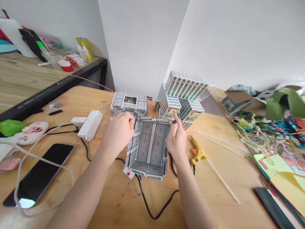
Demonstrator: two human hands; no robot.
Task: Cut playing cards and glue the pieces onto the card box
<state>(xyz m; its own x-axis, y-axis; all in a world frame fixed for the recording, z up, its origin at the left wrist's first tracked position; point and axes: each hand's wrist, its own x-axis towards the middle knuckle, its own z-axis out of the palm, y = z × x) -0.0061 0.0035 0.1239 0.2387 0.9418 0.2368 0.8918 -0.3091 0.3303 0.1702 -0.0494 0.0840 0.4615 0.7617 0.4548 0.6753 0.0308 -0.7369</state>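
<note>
An open box made of grey-patterned playing cards [150, 143] is tilted toward me above the table, its inside showing. My right hand [176, 138] grips its right wall, thumb at the rim and index finger stretched out. At the upper left corner of the box, my left hand [120, 128] is closed in a pinch; what lies between its fingertips is too small to make out. A card with a red diamond [129, 173] sticks out at the lower left corner. Behind the box lies another card-covered piece [130, 103] with an opening in its top.
Stacked card packs [186, 87] stand at the back. A yellow hot glue gun [198, 152] and clear glue sticks [224, 181] lie right. A black cable [145, 198] runs beneath the box. Left are a phone [40, 175] and white adapter [90, 125]; colourful craft scraps [257, 127] pile far right.
</note>
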